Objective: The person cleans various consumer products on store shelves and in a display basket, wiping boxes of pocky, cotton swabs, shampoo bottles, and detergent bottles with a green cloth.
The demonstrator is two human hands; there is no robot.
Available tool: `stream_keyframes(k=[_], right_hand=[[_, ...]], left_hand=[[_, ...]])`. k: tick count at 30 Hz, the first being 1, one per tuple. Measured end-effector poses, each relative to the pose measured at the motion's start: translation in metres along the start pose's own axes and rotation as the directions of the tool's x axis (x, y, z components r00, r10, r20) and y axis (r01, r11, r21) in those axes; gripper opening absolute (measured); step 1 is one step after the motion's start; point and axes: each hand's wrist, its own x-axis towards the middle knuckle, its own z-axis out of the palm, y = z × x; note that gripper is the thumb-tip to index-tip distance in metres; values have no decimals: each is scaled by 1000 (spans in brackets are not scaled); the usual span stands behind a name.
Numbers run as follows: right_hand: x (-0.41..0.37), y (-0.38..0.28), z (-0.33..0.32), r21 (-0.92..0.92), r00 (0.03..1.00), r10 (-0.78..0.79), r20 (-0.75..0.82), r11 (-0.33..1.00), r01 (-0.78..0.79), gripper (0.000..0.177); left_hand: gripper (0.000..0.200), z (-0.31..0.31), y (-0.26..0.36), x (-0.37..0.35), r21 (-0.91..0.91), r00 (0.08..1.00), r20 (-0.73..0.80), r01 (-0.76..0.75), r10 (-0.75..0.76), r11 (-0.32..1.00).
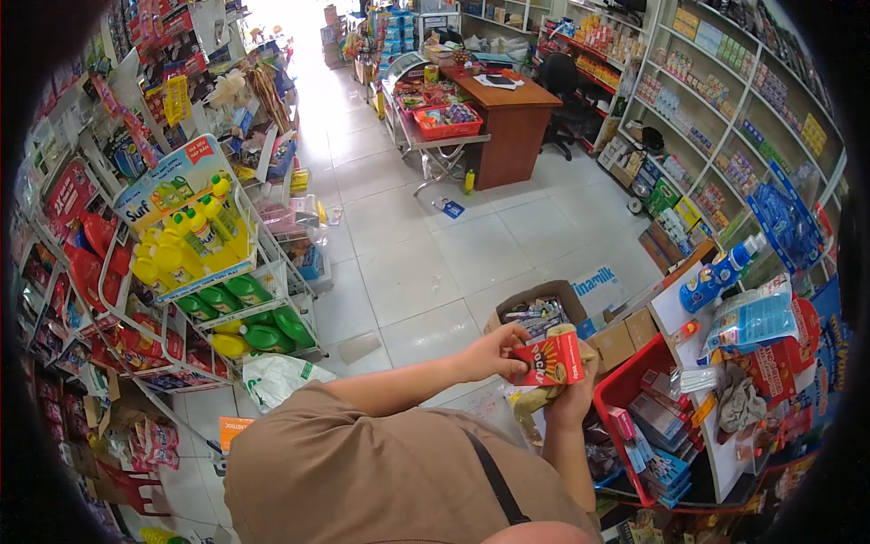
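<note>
A red Pocky box [549, 361] is held up in front of my chest, its printed front facing me. My left hand [497, 354] pinches the box's left edge between thumb and fingers. From the right side, my right hand [575, 392] supports the same box, its fingers mostly hidden behind it. A yellowish-beige cloth [533, 401] is bunched behind and below the box, against my right hand. Just beyond my hands, an open cardboard box [504, 311] holds several small packets.
To my right, a red crate [602, 401] of small boxes stands beside a white shelf [666, 313] with a blue bottle [720, 272]. At left is a rack of yellow Surf bottles [186, 245]. A wooden desk [517, 122] stands farther off across the tiled floor [399, 263].
</note>
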Motion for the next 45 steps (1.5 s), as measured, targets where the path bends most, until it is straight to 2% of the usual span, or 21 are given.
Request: stream_keyframes(k=[3,9,10,13,14,16,17,18,20,23,24,28,31,32,34,35,36,39,40,42,45], right_hand=[[2,20,-15,-20,999,-39,9,999,39,39],[-9,44,-37,56,991,129,-23,990,-128,50],[-10,41,-36,-10,998,69,0,998,-69,53],[-4,12,-24,133,990,-71,-119,987,87,54],[-3,2,-16,208,969,-113,-218,965,159,55],[-1,3,-22,101,970,-181,-163,975,199,56],[0,6,-26,44,968,-213,-133,974,220,57],[-5,12,-29,-253,959,-217,-184,953,167,55],[-10,25,-34,-212,986,-148,-81,969,128,55],[-13,34,-26,-226,997,-69,-15,972,64,51],[-17,38,-22,-242,999,-39,-12,970,34,49],[-20,47,-23,-141,998,-40,-54,990,32,62],[-17,28,-26,-47,998,5,66,999,-2,67],[-17,32,-30,-73,994,27,105,997,-20,71],[-15,37,-34,-318,990,-101,101,939,128,68],[-13,41,-38,-435,981,-160,109,880,192,67],[-8,40,-46,-524,963,-223,148,809,268,52],[-17,27,-59,-302,964,-264,27,917,260,38],[-16,14,-64,-219,979,-183,91,955,199,42],[-25,-21,-49,-385,984,-149,94,906,174,47],[-26,-30,-59,-619,988,-141,68,770,152,43]], left_hand=[[57,9,11,3,-44,997,27,67,-66,997],[63,34,31,-15,207,992,29,-130,126,970],[63,34,29,-16,250,996,-3,-83,87,965],[60,36,32,-15,422,997,12,-74,76,904],[58,38,30,-15,521,993,41,-116,111,846],[52,42,27,-13,689,979,110,-201,174,696],[49,42,28,-13,664,970,117,-237,215,709],[46,44,32,-14,637,959,122,-274,257,721],[38,35,7,-2,604,893,129,-415,431,680],[36,26,18,-9,550,981,36,-177,188,816],[38,32,29,-12,496,935,3,-308,354,812],[48,36,39,-14,667,969,41,-207,242,716],[56,38,26,-6,402,949,35,-301,315,865],[59,33,27,-6,583,902,146,-410,406,702],[63,32,15,-10,177,977,59,-210,202,962],[65,32,11,-11,-49,995,53,-77,79,996],[65,31,14,-13,-5,997,57,-51,51,999],[58,31,22,-14,185,998,67,-19,7,983],[58,31,22,-14,254,998,66,0,-18,967],[58,30,21,-17,393,995,61,49,-79,918],[62,42,37,-15,876,1000,-12,24,-27,482]])
